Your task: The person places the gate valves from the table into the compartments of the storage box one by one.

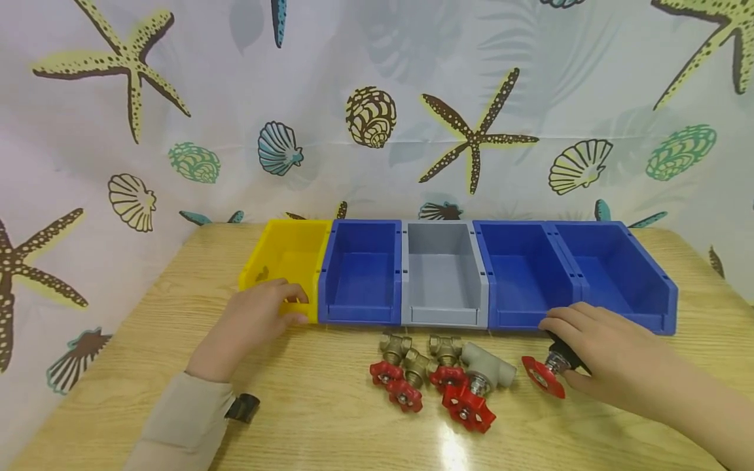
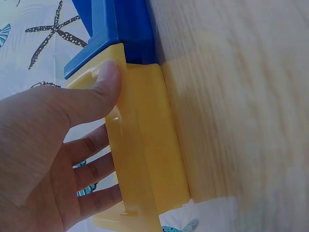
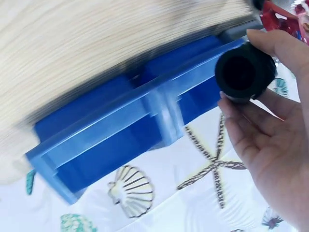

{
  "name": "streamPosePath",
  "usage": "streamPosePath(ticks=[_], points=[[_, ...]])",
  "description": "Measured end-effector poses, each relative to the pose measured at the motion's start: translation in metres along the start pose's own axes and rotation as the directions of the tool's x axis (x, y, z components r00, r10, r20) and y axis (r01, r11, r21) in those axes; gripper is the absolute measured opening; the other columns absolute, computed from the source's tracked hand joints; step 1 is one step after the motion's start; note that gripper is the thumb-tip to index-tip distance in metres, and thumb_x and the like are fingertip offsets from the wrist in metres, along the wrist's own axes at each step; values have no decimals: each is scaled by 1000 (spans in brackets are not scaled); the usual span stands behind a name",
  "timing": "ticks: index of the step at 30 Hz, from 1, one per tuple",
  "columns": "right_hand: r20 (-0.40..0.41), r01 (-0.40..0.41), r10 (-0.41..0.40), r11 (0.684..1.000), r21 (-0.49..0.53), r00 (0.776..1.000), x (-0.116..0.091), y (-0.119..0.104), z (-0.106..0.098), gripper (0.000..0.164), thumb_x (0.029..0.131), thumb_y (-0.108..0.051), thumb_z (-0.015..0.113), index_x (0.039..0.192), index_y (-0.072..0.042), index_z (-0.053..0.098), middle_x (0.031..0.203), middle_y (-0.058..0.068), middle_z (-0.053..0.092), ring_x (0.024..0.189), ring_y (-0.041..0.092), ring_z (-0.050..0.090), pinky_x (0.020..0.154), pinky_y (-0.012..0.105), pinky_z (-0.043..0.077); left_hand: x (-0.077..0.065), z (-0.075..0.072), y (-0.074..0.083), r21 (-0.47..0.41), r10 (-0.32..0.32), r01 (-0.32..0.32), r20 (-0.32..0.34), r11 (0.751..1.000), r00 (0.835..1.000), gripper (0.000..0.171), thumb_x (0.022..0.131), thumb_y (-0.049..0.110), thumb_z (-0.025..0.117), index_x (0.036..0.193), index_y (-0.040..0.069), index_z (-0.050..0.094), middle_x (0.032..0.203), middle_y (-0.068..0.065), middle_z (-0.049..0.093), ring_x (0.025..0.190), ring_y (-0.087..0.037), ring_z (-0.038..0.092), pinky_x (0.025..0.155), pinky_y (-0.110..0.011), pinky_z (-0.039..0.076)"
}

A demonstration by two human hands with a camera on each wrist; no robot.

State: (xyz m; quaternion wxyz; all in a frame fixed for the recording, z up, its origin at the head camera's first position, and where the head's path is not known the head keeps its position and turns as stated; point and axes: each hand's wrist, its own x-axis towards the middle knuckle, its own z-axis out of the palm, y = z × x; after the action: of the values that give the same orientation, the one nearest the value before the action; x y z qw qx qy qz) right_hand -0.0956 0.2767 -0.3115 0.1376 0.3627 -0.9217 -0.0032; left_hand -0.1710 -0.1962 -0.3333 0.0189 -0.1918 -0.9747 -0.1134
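My left hand (image 1: 262, 314) grips the front lip of a yellow storage bin (image 1: 291, 245) at the left end of the row. In the left wrist view its thumb lies over the lip (image 2: 135, 154) and the other fingers are behind it. My right hand (image 1: 618, 360) holds a black valve (image 3: 264, 72) with a red handwheel (image 1: 543, 377), just in front of the right-hand blue bins. The right wrist view looks into the valve's round black opening. Brass valves (image 1: 415, 366) with red handwheels and a grey valve (image 1: 489, 366) with a red handwheel lie on the table between my hands.
Right of the yellow bin stand a blue bin (image 1: 362, 314), a grey bin (image 1: 444, 317) and two more blue bins (image 1: 518, 275), side by side on the wooden table (image 1: 330, 418). A curtain (image 1: 330, 65) printed with shells and starfish hangs behind. A black strap piece (image 1: 243, 407) shows by the left sleeve.
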Motion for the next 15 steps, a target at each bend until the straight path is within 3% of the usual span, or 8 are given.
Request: streamPosePath(ticks=[4,5,8,11,15], points=[[-51,28,-30,998,-50,998,-6,17,-2,66,56,-22,92,113,-2,66,110,11,66,98,33,63,80,52,54,1,0,0,-3,2,-2,5,1000,1000,23,86,31,78,103,17,72,97,1,67,87,-19,61,74,-42,52],[-65,38,-42,998,-58,997,-7,21,-3,62,66,-31,89,114,-1,66,111,13,66,98,34,63,80,52,53,1,0,0,-6,1,-1,6,1000,1000,23,86,31,78,103,17,71,97,2,67,87,-19,61,74,-41,52],[-98,51,-60,995,-86,993,-11,34,-6,63,92,-57,59,113,1,66,111,15,66,97,36,62,79,53,52,2,0,-1,-7,0,0,7,1000,1000,23,86,31,78,103,17,71,97,2,67,88,-20,62,74,-42,52],[-143,63,-76,994,-94,987,-13,45,-7,83,97,-61,13,110,2,66,107,15,66,93,35,62,76,53,52,1,1,-1,-6,-6,6,7,1000,1000,23,86,32,78,103,17,71,97,2,67,88,-20,62,74,-42,52],[-162,60,-76,993,-103,984,-16,58,-9,82,97,-62,14,105,1,65,101,14,65,89,35,62,73,54,51,0,1,-1,-2,-10,10,4,1000,1000,24,86,32,78,103,18,71,97,2,67,87,-19,62,73,-42,52]])
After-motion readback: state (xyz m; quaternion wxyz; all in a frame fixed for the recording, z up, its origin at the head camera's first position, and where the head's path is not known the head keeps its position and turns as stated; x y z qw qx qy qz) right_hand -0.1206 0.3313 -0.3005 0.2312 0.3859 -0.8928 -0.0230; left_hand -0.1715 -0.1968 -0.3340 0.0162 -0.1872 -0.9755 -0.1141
